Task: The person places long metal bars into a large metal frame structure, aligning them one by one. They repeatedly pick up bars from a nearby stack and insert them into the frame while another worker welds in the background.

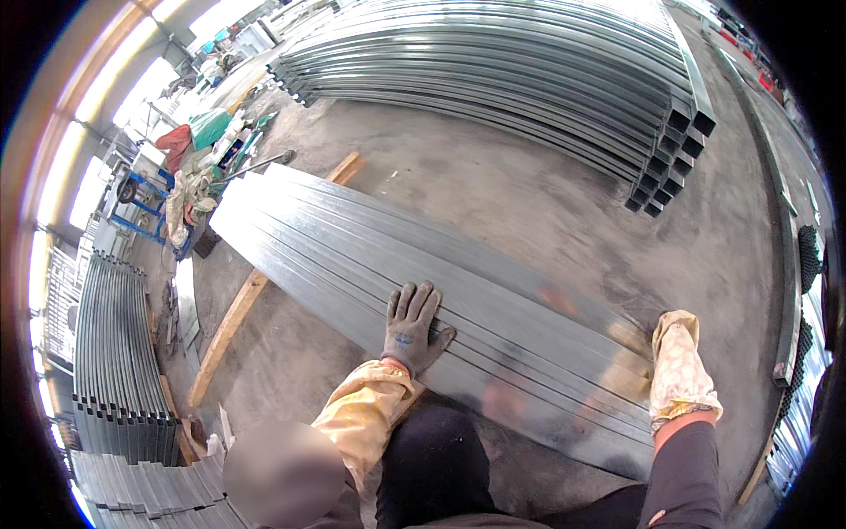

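Left grip (411,324) is lying flat — fingers spread — on the tubes (493,326); right grip (677,339) is sleeve-covered — state unclear, arm reaching forward.

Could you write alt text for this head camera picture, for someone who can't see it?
A person's gloved left hand lies flat on a row of long grey metal tubes laid side by side on wooden beams on a concrete floor. The right hand is hidden beyond the tubes' far edge; only its patterned sleeve shows. More stacked tubes lie beyond.
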### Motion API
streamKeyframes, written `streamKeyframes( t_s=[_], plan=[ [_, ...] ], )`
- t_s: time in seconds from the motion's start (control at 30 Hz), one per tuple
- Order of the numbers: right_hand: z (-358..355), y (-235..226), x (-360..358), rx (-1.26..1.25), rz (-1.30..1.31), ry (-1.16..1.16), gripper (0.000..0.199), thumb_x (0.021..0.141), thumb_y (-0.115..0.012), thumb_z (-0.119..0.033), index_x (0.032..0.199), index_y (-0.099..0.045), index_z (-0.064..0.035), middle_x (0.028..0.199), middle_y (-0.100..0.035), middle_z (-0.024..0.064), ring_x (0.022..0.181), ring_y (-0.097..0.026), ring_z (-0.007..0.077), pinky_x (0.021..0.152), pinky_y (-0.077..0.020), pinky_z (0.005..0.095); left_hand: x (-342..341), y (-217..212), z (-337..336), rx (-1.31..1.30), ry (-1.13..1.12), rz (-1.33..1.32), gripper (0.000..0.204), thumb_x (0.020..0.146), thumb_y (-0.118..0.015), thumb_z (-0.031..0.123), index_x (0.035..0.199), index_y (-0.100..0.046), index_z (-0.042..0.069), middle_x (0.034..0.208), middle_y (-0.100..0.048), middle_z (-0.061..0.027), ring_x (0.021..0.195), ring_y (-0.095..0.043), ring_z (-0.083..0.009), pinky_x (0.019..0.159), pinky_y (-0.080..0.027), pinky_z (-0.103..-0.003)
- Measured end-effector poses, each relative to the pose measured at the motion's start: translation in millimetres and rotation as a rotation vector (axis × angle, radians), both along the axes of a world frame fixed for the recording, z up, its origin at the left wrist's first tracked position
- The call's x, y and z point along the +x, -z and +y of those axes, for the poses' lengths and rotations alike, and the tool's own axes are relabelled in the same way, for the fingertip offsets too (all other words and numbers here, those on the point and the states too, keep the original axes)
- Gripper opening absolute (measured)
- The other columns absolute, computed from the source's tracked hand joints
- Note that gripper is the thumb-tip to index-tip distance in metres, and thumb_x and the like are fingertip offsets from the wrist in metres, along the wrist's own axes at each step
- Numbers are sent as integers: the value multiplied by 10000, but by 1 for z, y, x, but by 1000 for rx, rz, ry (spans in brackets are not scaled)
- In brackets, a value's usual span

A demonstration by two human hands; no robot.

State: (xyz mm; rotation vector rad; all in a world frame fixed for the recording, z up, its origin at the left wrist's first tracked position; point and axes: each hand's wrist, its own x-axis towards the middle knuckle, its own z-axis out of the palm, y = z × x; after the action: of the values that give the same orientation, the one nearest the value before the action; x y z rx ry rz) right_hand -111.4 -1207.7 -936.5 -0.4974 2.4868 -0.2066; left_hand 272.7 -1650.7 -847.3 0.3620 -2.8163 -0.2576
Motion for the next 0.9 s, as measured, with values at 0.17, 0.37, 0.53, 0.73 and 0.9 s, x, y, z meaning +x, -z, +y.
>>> streamKeyframes(
  t_s=[0.17,0.37,0.53,0.73,0.9],
  plan=[
    [-13,17,-16,22,-28,21,589,985,-581,-470,1443,-562,-101,1465,-571,170,1357,-529,351,1119,-423,434,-2,0,1,14,-19,-27,774,816,-760,357,1492,-482,105,1583,-431,-139,1490,-332,-407,1243,-206,-581],
    [-17,28,-19,-4,-54,46,558,979,-594,-446,1422,-587,-106,1436,-595,168,1327,-555,349,1104,-437,432,-6,2,-3,-3,-26,-42,814,792,-773,364,1499,-464,105,1588,-423,-134,1495,-320,-408,1246,-203,-569],
    [-15,30,-19,-39,-56,81,533,975,-605,-427,1404,-608,-110,1412,-615,166,1302,-577,348,1091,-450,430,-7,-1,-6,12,-9,-30,835,775,-787,377,1495,-466,101,1586,-423,-137,1492,-326,-408,1242,-207,-575],
    [-12,34,-2,-202,-26,78,504,970,-618,-403,1383,-633,-116,1383,-640,164,1272,-603,346,1076,-464,428,-1,3,-7,12,-11,-35,829,791,-786,398,1499,-465,109,1590,-420,-129,1497,-319,-407,1248,-201,-573],
    [-2,20,23,-521,329,131,284,951,-661,-236,1172,-722,-67,1132,-724,214,1092,-675,380,969,-511,453,-10,1,-7,39,16,-35,814,811,-776,412,1501,-463,115,1602,-404,-126,1511,-299,-402,1256,-189,-570]
  ],
)
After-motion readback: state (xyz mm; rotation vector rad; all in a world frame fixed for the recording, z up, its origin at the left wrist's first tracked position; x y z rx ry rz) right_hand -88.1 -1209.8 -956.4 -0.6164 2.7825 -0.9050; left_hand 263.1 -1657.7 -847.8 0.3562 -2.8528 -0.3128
